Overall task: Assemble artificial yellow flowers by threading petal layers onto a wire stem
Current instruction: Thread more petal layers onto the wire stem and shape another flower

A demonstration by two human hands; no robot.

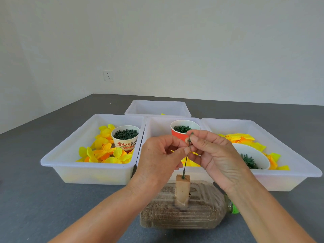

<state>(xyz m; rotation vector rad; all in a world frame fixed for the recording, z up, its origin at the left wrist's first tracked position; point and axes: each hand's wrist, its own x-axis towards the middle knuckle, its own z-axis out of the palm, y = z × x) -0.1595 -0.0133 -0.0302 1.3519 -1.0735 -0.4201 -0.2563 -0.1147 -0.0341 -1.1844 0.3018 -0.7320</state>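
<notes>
— Nearest us, clear plastic bottle lying on its side, packed with brown grit (pixel 184 213), green cap pointing right. It's serving as ballast for the tan wooden block (pixel 182 189) standing up out of it.

— And the thin dark green wire stem (pixel 185 163)?

— Standing upright in the block's top, bare along the length that's showing. No yellow layer is sitting on it yet, so I'm judging this as very early: first small part only.

— Hands?

— Left hand (pixel 157 156) is pinching the stem near its top, thumb and forefinger pressed together on it. Right hand (pixel 215 155) is pinching a small green plastic piece (pixel 190 137) right at the stem tip, looks like it's being fed on. Whether it's already seated, can't tell.

— What's remaining?

— Basically everything yellow. Loose yellow and orange fabric petals (pixel 103 151) are waiting in the left translucent white plastic tray (pixel 70 165), more in the right translucent tray (pixel 289 155), and some are showing behind the hands in the middle one.

— Any text?

— White paper cup holding dark green pegs (pixel 125 137) is carrying red Chinese characters; I'm reading "舌尖上的", rest is turning out of view, small line beneath is illegible. Red paper cup holding green rings (pixel 182 130) and white bowl holding green leafy calyx pieces (pixel 252 158): no readable print.
</notes>
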